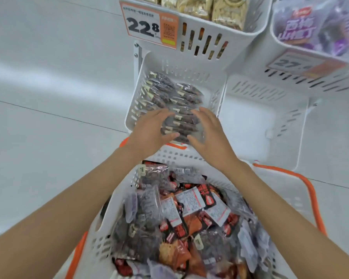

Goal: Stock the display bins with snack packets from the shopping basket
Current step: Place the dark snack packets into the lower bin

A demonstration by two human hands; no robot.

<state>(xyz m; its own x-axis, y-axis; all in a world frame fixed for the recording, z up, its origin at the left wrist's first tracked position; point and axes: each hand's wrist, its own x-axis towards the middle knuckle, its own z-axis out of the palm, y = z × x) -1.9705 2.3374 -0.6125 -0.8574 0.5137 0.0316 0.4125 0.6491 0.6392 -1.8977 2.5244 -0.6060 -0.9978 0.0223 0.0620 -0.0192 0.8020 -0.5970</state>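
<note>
A white display bin in front of me holds two rows of clear packets of dark snacks. My left hand and my right hand reach into its near end, one on each side of a stack of the same dark packets, fingers spread and pressing against it. Below my arms stands the white shopping basket with orange handles, heaped with dark clear packets and red-and-black snack packets.
An empty white bin sits to the right of the stocked one. Above hang a bin of pale snack bags with a "22.8" price tag and, at the upper right, a bin of purple packets. A white wall lies at the left.
</note>
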